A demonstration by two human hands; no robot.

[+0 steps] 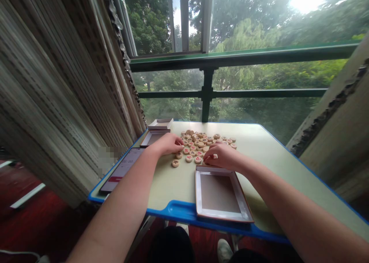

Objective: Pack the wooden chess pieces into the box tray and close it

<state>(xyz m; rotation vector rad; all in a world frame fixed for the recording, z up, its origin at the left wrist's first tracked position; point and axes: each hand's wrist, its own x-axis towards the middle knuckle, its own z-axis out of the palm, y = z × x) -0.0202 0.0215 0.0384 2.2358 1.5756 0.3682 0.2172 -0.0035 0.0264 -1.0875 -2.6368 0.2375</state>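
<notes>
Viewing the table (173,186) from afar: through the head camera I have 2 bare hands at a pile of round wooden pieces (200,144), around the middle of the top.

Left hand (170,143): at the pile's left side, fingers bent and close together, tips at a pale disc; whether they grip it I cannot tell.

Right hand (223,155): at the pile's near edge, back upward, fingers curled down; a piece shows under them, but hold or mere touch I can't make out.

Near box (220,193): open side up between the forearms, overlapping the table's blue rim; I judge it sits there for easy reach by both hands.

Phone (123,167): flat, screen up, near the left edge, presumably to be read without handling (the digits look like a timer to me).

Second box (154,138) and white tray (160,123): beyond the phone, likely kept aside for elbow room.

Wood: thick pale discs, smooth-looking, many with red or black characters; some plain side up, some stacked or tilted.

Card: the near box looks like stiff board, with white inner walls and a grey-brown floor.

Cloth: striped curtain (66,82), hanging in long folds.
</notes>
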